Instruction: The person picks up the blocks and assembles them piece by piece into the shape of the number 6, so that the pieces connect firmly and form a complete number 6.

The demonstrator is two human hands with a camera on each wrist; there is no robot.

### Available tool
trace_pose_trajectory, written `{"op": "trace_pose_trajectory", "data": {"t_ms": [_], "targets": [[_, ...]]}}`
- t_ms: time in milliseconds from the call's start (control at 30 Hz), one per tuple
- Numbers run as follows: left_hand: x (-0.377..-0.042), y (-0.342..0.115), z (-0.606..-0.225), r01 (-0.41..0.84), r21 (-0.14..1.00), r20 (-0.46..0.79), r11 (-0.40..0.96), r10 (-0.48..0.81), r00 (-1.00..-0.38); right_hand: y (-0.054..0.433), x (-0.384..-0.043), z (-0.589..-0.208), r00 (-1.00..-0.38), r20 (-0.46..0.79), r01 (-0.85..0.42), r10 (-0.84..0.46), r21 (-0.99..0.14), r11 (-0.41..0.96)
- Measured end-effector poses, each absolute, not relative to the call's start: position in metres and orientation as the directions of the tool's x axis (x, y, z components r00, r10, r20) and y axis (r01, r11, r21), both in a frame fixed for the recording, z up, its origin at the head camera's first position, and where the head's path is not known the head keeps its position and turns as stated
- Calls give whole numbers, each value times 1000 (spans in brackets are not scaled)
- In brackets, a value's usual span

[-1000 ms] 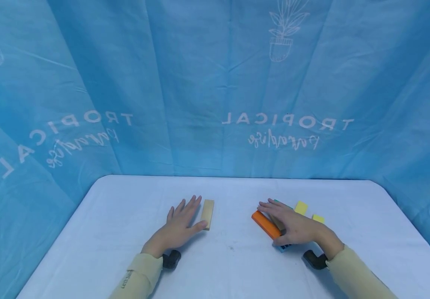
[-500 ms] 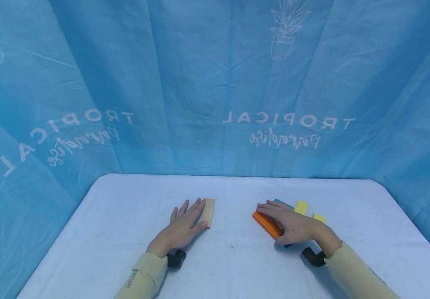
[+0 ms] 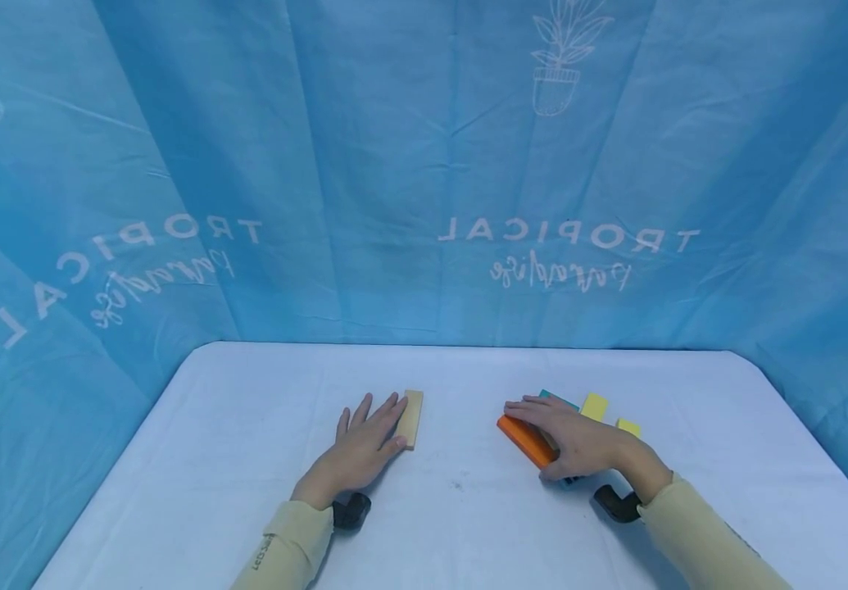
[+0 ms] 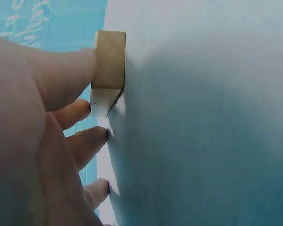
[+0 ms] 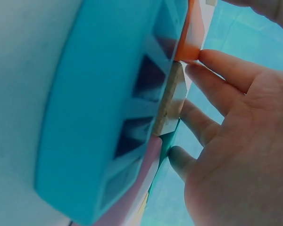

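Observation:
My left hand (image 3: 357,452) lies palm down with its fingers mostly straight. Its thumb and index fingertip touch a pale wooden block (image 3: 412,419), whose end face shows in the left wrist view. Over a group of coloured pieces, my right hand (image 3: 578,442) rests with relaxed, spread fingers. Under or beside it are an orange block (image 3: 523,441), a brown block (image 5: 171,101), a teal-green piece (image 3: 558,400) and a light blue piece with dark openings (image 5: 99,103). A pink piece (image 5: 132,188) shows in the right wrist view. The hand partly hides these pieces.
Two yellow pieces (image 3: 595,406) lie just beyond the right hand. A white cloth covers the table (image 3: 460,524). Behind it hangs a blue printed curtain (image 3: 379,164). Each wrist carries a black camera mount (image 3: 618,503).
The left hand has shifted slightly right, bringing its index finger onto the wooden block. The right hand has settled slightly over the coloured pieces, which have hardly moved.

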State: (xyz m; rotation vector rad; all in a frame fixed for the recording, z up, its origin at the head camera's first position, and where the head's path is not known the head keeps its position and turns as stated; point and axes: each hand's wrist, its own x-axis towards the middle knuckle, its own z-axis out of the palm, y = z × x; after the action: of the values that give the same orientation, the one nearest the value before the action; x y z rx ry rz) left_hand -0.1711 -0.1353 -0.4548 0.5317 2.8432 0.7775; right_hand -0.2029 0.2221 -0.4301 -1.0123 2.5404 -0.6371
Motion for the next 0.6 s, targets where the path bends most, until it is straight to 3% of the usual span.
{"op": "trace_pose_trajectory", "data": {"t_ms": [600], "targets": [[-172,-132,-454,295,536,-18,791,360,-933,224,-207,-432,-685,-125,-569,-718,-523,635]]}}
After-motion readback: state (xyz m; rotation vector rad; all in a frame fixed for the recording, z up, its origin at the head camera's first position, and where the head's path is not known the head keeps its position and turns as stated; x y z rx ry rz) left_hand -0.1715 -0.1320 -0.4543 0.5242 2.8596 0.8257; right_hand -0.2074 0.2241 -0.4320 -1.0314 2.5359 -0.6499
